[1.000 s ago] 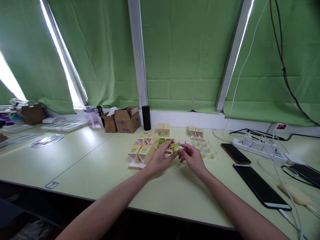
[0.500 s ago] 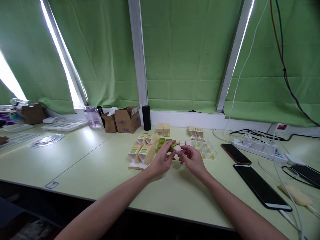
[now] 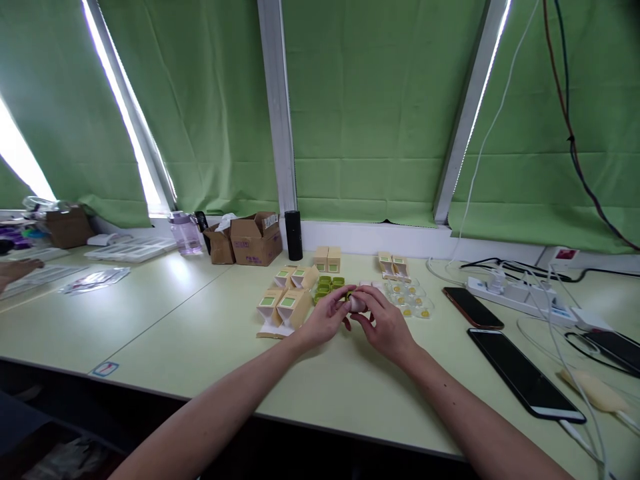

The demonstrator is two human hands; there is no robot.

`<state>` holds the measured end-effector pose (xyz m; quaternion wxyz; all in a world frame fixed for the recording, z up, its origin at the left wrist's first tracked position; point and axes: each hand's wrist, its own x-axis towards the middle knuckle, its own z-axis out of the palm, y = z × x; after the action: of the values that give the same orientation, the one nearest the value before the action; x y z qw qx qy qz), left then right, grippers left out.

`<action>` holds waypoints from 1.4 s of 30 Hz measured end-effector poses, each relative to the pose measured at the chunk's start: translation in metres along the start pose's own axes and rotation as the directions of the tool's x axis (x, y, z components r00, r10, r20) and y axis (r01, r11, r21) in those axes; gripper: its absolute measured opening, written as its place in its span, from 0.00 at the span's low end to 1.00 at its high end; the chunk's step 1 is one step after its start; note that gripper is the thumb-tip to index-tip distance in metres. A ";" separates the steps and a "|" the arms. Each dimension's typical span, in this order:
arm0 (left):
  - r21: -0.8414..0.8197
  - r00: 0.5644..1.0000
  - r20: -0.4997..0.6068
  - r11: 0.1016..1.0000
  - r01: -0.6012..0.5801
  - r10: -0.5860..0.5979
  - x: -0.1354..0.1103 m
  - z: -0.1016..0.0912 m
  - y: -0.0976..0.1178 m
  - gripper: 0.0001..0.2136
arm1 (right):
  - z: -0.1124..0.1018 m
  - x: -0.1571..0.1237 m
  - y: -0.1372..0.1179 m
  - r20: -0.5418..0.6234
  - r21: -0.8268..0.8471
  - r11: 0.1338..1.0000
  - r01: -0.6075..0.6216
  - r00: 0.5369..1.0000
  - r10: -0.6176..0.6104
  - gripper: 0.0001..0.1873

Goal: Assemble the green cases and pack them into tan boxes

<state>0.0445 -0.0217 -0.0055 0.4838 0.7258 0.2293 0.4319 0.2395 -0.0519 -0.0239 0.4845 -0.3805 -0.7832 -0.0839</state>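
Above the table (image 3: 320, 393), my left hand (image 3: 324, 320) is closed around a small pale pink piece (image 3: 357, 305) with a green part (image 3: 349, 295) at its left side. From the other side, the fingers of my right hand (image 3: 387, 325) are wrapped over the same piece. My fingers hide much of it. Just behind my left hand stand several small green cups (image 3: 324, 287). Beyond my right hand are clear rounded shells (image 3: 417, 300) with yellow centres. Pale pink blocks (image 3: 376, 285) are partly covered by my right hand.
Beige boxes (image 3: 295, 300) with green tops stand left of my hands, others (image 3: 327, 259) behind. Phones (image 3: 525, 373), a power strip (image 3: 520, 300) and cables lie right. A black cylinder (image 3: 293, 237), cardboard boxes (image 3: 255, 240) and a bottle (image 3: 185, 233) line the back. Another person's hand (image 3: 17, 270) shows far left.
My right hand has closed further over the pale pink piece, covering more of it. The green part has turned and shows less. The other person's hand at far left has come further into view.
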 end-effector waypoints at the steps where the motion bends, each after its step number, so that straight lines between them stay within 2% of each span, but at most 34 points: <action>1: 0.015 1.000 -0.003 1.000 0.000 0.000 0.000 0.000 0.000 0.29 | 0.001 0.000 0.001 0.000 -0.019 1.000 0.007 1.000 -0.007 0.19; 5: 0.000 1.000 -0.004 1.000 0.016 -0.016 0.003 0.000 0.001 0.27 | 0.002 0.000 0.001 -0.013 -0.074 0.996 0.039 0.999 -0.040 0.20; 10: -0.116 0.999 0.011 0.992 0.045 -0.045 0.001 -0.002 0.001 0.27 | 0.003 -0.001 -0.002 -0.040 -0.129 0.990 0.064 0.997 -0.070 0.16; 14: -0.131 0.999 0.020 0.991 0.036 -0.034 0.001 -0.001 -0.003 0.26 | 0.004 -0.001 -0.003 -0.026 -0.187 0.980 0.073 0.997 -0.079 0.15; 21: -0.050 0.997 -0.068 0.999 0.023 -0.026 0.005 0.002 -0.011 0.22 | 0.000 0.002 -0.008 -0.011 -0.178 0.979 0.097 0.995 -0.101 0.15; 31: -0.129 0.992 -0.123 0.991 -0.017 0.001 0.008 0.004 -0.016 0.20 | 0.000 0.002 -0.007 -0.005 -0.168 0.976 0.139 0.990 -0.142 0.17; 42: -0.113 0.984 -0.178 0.994 -0.015 -0.005 0.008 0.009 -0.013 0.20 | 0.001 0.001 -0.007 0.007 -0.201 0.968 0.153 0.988 -0.154 0.19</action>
<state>0.0574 -0.0148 -0.0159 0.5008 0.6562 0.2449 0.5085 0.2342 -0.0557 -0.0217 0.4391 -0.3652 -0.7958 -0.2013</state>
